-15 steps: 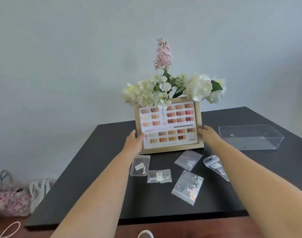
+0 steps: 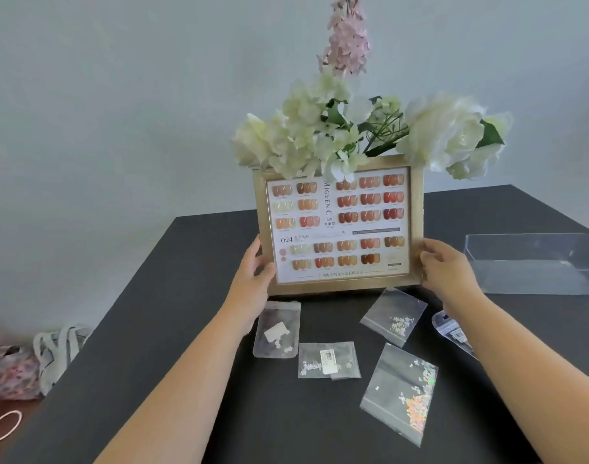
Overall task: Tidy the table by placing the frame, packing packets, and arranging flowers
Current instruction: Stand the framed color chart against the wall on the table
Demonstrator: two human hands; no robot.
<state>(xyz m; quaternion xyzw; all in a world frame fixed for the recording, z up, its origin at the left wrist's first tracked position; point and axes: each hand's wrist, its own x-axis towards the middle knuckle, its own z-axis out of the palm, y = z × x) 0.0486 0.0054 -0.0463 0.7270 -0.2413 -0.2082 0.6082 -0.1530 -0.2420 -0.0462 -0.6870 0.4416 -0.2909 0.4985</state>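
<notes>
**Head view: frame gripped at both sides, centre of picture**

Head view, centre: gold-edged frame [image 2: 338, 226] with a nail-colour chart, standing upright on the dark table [image 2: 172, 329]. Held at its lower left edge by the left hand [image 2: 253, 272], grip closed on the border, thumb on the front. Held at its lower right edge by the right hand [image 2: 445, 267], grip likewise closed on the border, fingers curled over the front.

Directly behind and above the frame, upper centre: white flowers [image 2: 320, 135] with green leaves, overlapping the top edge, and a pink flower spike [image 2: 348, 41] rising to the top of the picture.

Below the frame, lower centre: clear packets lying flat on the table — one [image 2: 277, 329] just under the left hand, one with a white label [image 2: 328, 360], one [image 2: 394, 316] near the frame's lower right corner, a larger one with iridescent bits [image 2: 400, 393], and one [image 2: 452, 331] partly hidden by the right forearm.

Right edge, middle: clear plastic box [image 2: 537, 262] on the table, well apart from the frame.

Lower left: floral bag [image 2: 8, 370] and white straps [image 2: 57, 349] on the floor.
</notes>
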